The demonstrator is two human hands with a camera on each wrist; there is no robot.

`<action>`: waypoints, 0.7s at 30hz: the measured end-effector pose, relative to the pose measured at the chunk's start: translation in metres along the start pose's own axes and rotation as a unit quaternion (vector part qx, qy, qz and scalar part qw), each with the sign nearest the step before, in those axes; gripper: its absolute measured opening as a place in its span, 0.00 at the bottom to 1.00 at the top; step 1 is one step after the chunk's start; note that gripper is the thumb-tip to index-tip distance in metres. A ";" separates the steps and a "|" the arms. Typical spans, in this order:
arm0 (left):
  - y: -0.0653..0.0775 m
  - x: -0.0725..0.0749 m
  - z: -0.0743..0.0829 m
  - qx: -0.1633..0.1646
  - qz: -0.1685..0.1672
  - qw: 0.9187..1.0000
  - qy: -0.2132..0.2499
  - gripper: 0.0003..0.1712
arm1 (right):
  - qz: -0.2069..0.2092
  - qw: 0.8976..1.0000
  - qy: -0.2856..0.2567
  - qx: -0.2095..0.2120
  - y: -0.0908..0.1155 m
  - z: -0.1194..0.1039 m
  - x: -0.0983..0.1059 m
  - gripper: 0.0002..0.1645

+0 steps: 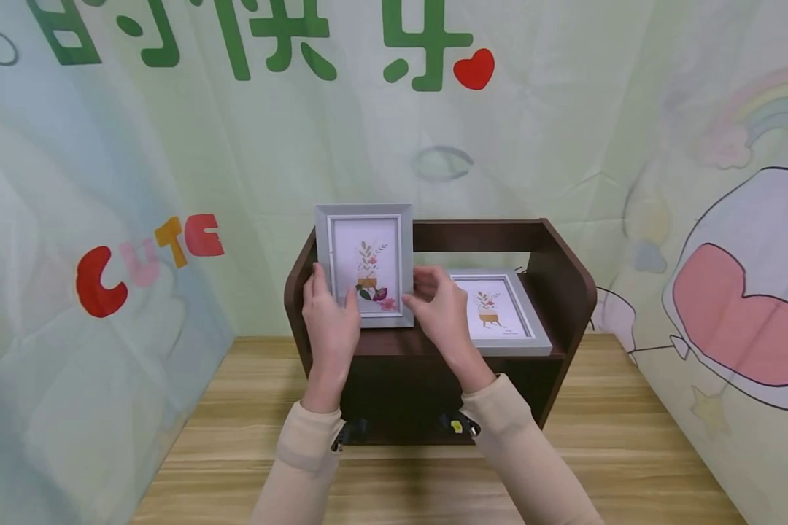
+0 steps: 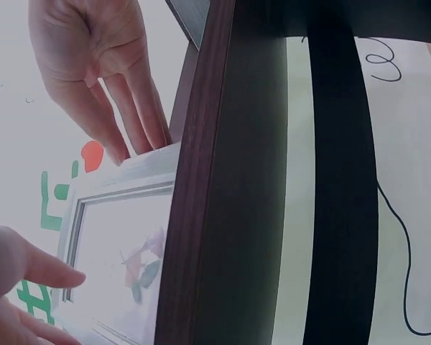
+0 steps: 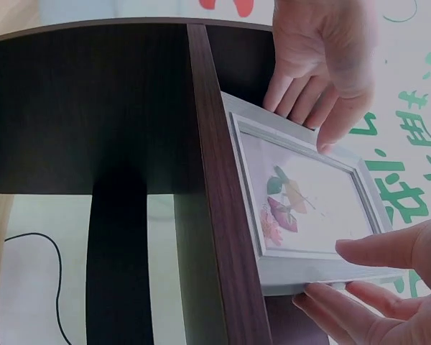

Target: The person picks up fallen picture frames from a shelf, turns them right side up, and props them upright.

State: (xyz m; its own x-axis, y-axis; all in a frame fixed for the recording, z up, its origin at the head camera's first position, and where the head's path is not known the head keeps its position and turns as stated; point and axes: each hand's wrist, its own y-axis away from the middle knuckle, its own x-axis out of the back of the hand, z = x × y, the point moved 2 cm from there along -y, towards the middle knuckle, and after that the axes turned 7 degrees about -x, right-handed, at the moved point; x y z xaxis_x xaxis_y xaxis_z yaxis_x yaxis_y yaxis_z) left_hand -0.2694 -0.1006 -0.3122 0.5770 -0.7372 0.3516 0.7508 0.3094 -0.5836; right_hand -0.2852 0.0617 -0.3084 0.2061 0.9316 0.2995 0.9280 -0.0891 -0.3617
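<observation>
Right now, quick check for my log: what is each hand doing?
Left hand: holding the upright picture frame by its left edge, thumb in front.
Right hand: holding the same frame's right edge.

The shelf (image 1: 568, 292) is finished in dark brown. At the shelf's left end, the upright frame (image 1: 406, 251) is bordered in silver-grey, its white print (image 1: 344, 255) patterned with an orange vase (image 1: 367, 282), green leaves (image 1: 364, 294) and purple and pink flowers (image 1: 380, 294). At the shelf's right end, the flat frame (image 1: 512, 346) is edged in the same grey. Behind the shelf, the pale green backdrop (image 1: 532, 146) is marked with green characters (image 1: 433, 39) and a red heart (image 1: 474, 69). Beneath the shelf, the table (image 1: 236, 394) is streaked with tan wood grain.
</observation>
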 end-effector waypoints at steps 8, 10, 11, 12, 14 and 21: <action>0.008 -0.010 0.015 -0.113 0.066 0.991 0.011 0.39 | 0.001 0.999 0.032 -0.007 -0.003 0.002 0.018 0.24; 0.010 -0.014 0.020 -0.140 0.075 0.987 0.010 0.38 | 0.003 0.999 0.039 -0.012 -0.004 0.003 0.025 0.24; 0.011 -0.016 0.022 -0.151 0.078 0.985 0.010 0.37 | 0.005 0.999 0.043 -0.013 -0.005 0.004 0.029 0.24; 0.011 -0.019 0.024 -0.159 0.078 0.984 0.011 0.36 | 0.007 0.999 0.048 -0.015 -0.006 0.005 0.032 0.24; 0.012 -0.023 0.028 -0.174 0.074 0.982 0.018 0.35 | 0.011 0.998 0.059 -0.016 -0.006 0.006 0.040 0.23; 0.016 -0.039 0.040 -0.198 0.034 0.979 0.033 0.31 | 0.022 0.991 0.126 -0.026 -0.006 0.009 0.065 0.25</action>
State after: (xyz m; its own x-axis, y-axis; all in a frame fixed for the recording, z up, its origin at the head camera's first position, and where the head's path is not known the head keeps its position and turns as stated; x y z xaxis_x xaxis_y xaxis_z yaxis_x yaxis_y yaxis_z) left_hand -0.2669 -0.0435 -0.3061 0.5895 -0.7640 0.2624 0.5203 0.1106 -0.8468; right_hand -0.2798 0.1261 -0.2948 0.3109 0.8089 0.4990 0.9302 -0.1513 -0.3343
